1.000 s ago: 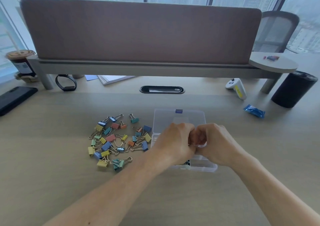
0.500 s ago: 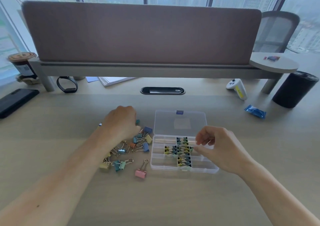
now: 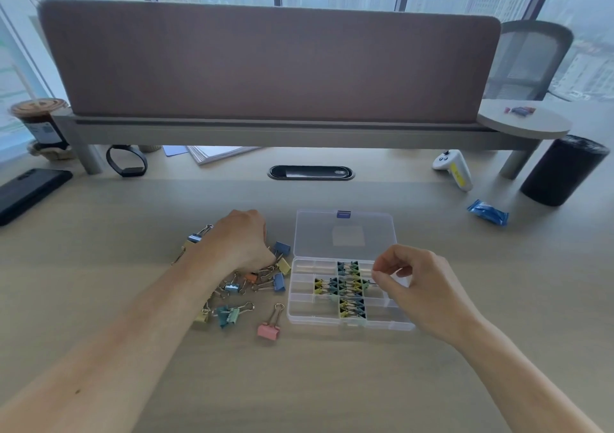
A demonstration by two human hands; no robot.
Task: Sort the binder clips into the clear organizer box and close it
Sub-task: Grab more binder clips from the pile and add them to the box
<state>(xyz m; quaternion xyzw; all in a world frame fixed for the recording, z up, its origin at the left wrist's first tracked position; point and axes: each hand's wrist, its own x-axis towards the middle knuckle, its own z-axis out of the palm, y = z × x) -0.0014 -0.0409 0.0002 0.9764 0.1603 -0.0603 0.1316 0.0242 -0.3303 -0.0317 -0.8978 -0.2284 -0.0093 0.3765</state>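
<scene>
Organizer box (image 3: 299, 299) lies open on the worktop (image 3: 332, 382), centre compartments filled, loose binder clips (image 3: 252, 281) just beside it; my left hand (image 3: 237, 240) curls into that pile, grip unconfirmed, my right hand (image 3: 418, 283) hovers loosely curled, apparently empty: sorting midway, next lift one clip across.

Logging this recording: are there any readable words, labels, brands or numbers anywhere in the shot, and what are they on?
Nothing in the head view can be read.
Dark label on the lidded cup: print too blurred to read.
Yellow sticker on the white controller: marks too small to read.
Blue packet: print too blurred to read.
Pale patch on the lid of the clear organizer box: no legible text.
Small mark on the cable grommet: too small to read.
</scene>
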